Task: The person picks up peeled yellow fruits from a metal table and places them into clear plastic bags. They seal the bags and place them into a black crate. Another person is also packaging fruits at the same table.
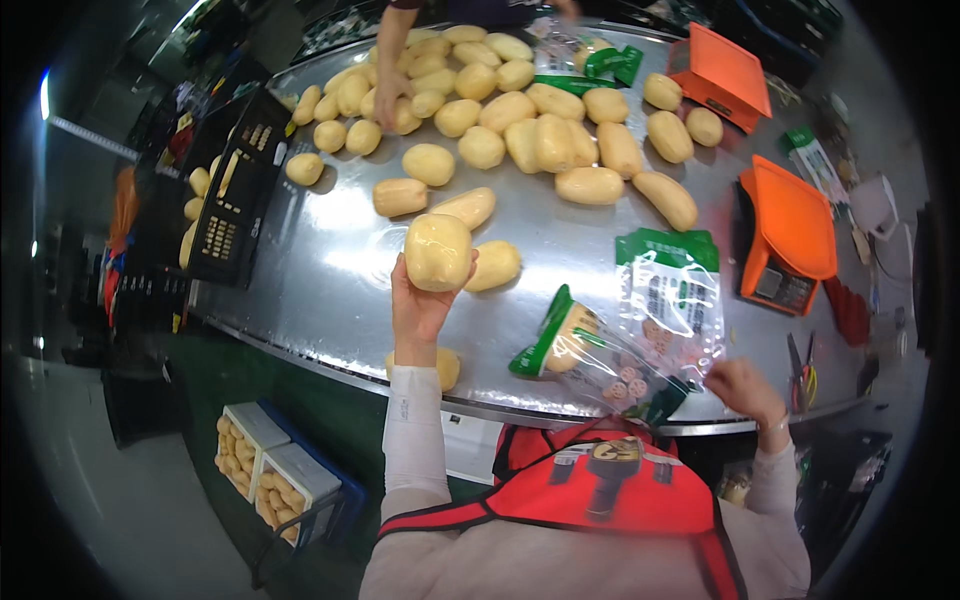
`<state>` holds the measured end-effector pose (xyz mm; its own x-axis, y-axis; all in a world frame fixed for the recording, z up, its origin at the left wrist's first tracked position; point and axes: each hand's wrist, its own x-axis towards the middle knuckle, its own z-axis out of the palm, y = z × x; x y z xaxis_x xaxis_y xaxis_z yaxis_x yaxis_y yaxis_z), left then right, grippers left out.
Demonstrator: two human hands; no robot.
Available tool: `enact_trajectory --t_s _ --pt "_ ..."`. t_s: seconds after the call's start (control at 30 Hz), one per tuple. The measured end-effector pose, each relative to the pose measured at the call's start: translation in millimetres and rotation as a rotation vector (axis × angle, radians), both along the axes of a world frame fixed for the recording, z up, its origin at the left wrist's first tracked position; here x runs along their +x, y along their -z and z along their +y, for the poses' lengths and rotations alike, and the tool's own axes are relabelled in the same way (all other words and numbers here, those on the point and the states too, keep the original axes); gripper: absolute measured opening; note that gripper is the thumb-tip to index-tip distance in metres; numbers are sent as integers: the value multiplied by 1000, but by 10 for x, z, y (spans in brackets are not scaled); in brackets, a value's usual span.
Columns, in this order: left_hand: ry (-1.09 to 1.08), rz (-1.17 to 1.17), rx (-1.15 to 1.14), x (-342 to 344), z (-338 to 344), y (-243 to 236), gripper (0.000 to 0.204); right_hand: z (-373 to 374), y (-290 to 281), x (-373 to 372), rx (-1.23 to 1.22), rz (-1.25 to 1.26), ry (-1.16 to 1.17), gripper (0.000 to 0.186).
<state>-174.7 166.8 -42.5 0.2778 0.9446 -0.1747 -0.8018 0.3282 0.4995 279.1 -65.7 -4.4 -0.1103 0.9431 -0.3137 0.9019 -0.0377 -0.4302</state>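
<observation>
The steel table carries a large loose spread of potatoes across its far half, so by this view most of the stock is unbagged. Two orange scales stand at the right edge, with nothing on their platforms. A black crate at the left rim holds more potatoes, and white boxes of them sit on the floor below.

Bagging status: the clear bag with green trim lies near the front edge with at least one potato already inside — judged partly filled, not sealed. A second bag of the same kind lies just behind it and looks empty.

The left hand is raised above the table, fingers closed around a single peeled-looking potato. The right hand pinches the near bag's open end.

Hard to read: how many potatoes the bag holds, since glare and print mask its contents. Another person's hand rests among the far potatoes — the body is cut off at the top rim.
</observation>
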Motion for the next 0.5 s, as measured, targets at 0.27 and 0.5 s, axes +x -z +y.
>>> enact_trajectory --t_s 0.27,0.5 --pt "307 -49 126 1237 -536 -385 71 325 -490 -446 109 790 157 28" --pt "176 404 374 2245 -1046 -631 43 289 -340 -523 185 1367 370 77"
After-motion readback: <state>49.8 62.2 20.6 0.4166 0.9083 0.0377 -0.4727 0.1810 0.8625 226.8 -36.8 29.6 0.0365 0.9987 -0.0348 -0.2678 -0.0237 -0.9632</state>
